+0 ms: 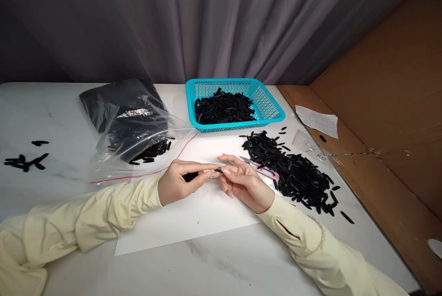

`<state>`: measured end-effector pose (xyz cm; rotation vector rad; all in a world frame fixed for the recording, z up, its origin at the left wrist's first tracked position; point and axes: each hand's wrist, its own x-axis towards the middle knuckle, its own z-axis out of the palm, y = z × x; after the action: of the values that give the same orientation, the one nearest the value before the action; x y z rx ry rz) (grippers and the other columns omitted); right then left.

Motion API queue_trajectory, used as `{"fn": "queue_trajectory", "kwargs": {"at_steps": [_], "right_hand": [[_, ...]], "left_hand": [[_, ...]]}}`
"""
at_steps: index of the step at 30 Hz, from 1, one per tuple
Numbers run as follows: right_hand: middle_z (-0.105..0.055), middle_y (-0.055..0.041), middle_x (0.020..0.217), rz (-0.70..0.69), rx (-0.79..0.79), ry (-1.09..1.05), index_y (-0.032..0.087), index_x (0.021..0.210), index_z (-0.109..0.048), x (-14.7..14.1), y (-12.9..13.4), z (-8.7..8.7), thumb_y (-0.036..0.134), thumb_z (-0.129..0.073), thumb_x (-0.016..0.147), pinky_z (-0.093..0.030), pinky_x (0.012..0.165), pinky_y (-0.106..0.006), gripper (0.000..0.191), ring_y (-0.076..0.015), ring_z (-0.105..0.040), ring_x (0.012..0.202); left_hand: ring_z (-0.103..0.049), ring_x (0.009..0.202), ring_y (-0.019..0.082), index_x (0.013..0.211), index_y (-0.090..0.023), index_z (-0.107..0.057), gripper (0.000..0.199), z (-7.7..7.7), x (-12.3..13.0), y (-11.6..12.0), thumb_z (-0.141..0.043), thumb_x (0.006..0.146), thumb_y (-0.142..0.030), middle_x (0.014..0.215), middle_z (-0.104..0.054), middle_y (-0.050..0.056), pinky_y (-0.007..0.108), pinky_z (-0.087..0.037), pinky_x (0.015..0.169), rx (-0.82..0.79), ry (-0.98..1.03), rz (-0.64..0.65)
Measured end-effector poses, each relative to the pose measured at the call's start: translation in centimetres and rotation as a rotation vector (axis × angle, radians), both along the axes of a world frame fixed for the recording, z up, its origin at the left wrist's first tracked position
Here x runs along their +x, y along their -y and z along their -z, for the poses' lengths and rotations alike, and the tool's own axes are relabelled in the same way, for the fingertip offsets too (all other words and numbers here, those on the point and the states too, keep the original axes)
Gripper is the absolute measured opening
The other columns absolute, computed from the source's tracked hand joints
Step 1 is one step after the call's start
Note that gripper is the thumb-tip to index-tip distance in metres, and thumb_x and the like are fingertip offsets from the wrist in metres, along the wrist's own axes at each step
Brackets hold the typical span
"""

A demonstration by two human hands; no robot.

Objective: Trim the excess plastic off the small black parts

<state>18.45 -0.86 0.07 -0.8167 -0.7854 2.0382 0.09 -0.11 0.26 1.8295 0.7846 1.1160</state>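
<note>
Above a white sheet [165, 227], my left hand [183, 181] and my right hand [247, 183] meet at the fingertips. A small black piece [218, 171] is pinched between them, mostly hidden by the fingers. More black shows inside the curl of my left hand. Beside my right hand lies a pink-handled cutter [265, 170] with its blade pointing left. A large pile of slim black pieces [300, 178] spreads to the right of it. Left of my hands, a smaller heap of black pieces [152, 151] sits by a clear plastic bag [120, 148].
A blue basket [238, 126] behind my hands holds many black pieces. A black package [127, 107] lies back left. Several loose pieces [26, 162] are at the far left. Cardboard [380, 102] borders the right side, with a paper slip [317, 121] on it. A grey curtain [207, 20] hangs behind.
</note>
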Motion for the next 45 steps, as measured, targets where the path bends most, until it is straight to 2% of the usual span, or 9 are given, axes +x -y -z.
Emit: {"fn": "queue_trajectory", "kwargs": {"at_steps": [9,15,21,26,29,33,37,42,45], "right_hand": [[-0.067,-0.0039,0.074,0.057,0.122,0.201,0.018,0.094,-0.052,0.9,-0.4,-1.3,0.029,-0.069,0.071,-0.038,0.038,-0.021,0.031,-0.0102,-0.053,0.048],[-0.067,-0.006,0.076,0.112,0.629,1.237,0.019,0.09,-0.055,7.7,-1.5,-5.4,0.033,-0.056,0.079,-0.045,0.049,-0.028,0.018,-0.0148,-0.057,0.051],[-0.064,-0.0097,0.072,0.129,1.003,1.904,0.017,0.086,-0.059,8.6,-0.6,-4.7,0.031,-0.045,0.085,-0.042,0.055,-0.033,0.019,-0.0236,-0.059,0.063],[-0.063,-0.0088,0.081,-0.211,1.218,1.388,0.018,0.092,-0.055,0.8,2.0,-2.8,0.03,-0.047,0.088,-0.047,0.063,-0.029,0.015,-0.0204,-0.059,0.075],[-0.061,-0.0107,0.083,-0.353,1.26,1.447,0.013,0.101,-0.051,-2.7,3.0,-1.6,0.035,-0.047,0.088,-0.045,0.053,-0.032,0.026,-0.0238,-0.057,0.072],[-0.06,-0.0126,0.078,-0.41,1.355,1.5,0.009,0.109,-0.047,-3.4,3.0,-0.7,0.013,-0.03,0.091,-0.038,0.046,-0.031,0.025,-0.0252,-0.055,0.067],[-0.057,-0.0032,0.075,-0.283,1.0,1.052,0.017,0.109,-0.042,-1.6,2.3,-0.6,0.018,-0.036,0.091,-0.041,0.053,-0.027,0.019,-0.016,-0.053,0.062],[-0.05,0.0051,0.061,-0.106,0.349,0.391,0.02,0.089,-0.043,-0.3,1.0,0.0,0.035,-0.055,0.084,-0.037,0.037,-0.019,0.019,-0.0089,-0.049,0.046],[-0.055,0.0052,0.058,-0.11,0.178,0.21,0.02,0.085,-0.045,-0.2,0.5,0.1,0.035,-0.063,0.078,-0.04,0.036,-0.019,0.024,-0.009,-0.052,0.043]], "left_hand": [[-0.041,0.04,0.006,0.101,-0.011,-0.068,0.025,-0.2,-0.2,0.1,-0.054,0.081,-0.017,0.046,-0.053,-0.004,0.018,-0.037,0.042,-0.145,-0.078,-0.051],[-0.037,0.042,0.007,0.108,-0.009,-0.061,0.034,-0.5,-0.2,-0.3,-0.048,0.085,-0.031,0.047,-0.041,-0.006,0.018,-0.032,0.04,-0.456,0.007,0.036],[-0.031,0.038,0.006,0.108,-0.009,-0.056,0.036,-0.3,0.0,-0.7,-0.051,0.083,-0.034,0.043,-0.037,-0.009,0.018,-0.023,0.038,-0.629,0.108,0.057],[-0.029,0.037,0.005,0.103,-0.011,-0.057,0.029,-0.2,0.1,-1.0,-0.05,0.082,-0.03,0.042,-0.038,-0.009,0.017,-0.022,0.036,-0.661,0.105,0.018],[-0.03,0.038,0.006,0.098,-0.011,-0.059,0.025,0.0,0.1,-1.0,-0.049,0.082,-0.027,0.042,-0.037,-0.009,0.017,-0.025,0.037,-0.64,0.09,0.008],[-0.029,0.039,0.005,0.092,-0.01,-0.061,0.022,0.4,0.1,-1.0,-0.048,0.08,-0.023,0.043,-0.035,-0.009,0.017,-0.027,0.038,-0.597,0.064,-0.021],[-0.031,0.042,0.006,0.091,-0.011,-0.064,0.022,0.5,0.0,-0.9,-0.046,0.081,-0.02,0.045,-0.038,-0.007,0.017,-0.028,0.04,-0.469,-0.006,-0.049],[-0.032,0.041,0.006,0.092,-0.012,-0.067,0.023,0.2,0.0,-0.3,-0.049,0.081,-0.021,0.045,-0.04,-0.007,0.018,-0.027,0.038,-0.277,-0.128,-0.077],[-0.031,0.039,0.006,0.094,-0.012,-0.069,0.024,0.2,-0.1,-0.1,-0.051,0.082,-0.023,0.043,-0.041,-0.006,0.018,-0.027,0.037,-0.172,-0.156,-0.074]]}}
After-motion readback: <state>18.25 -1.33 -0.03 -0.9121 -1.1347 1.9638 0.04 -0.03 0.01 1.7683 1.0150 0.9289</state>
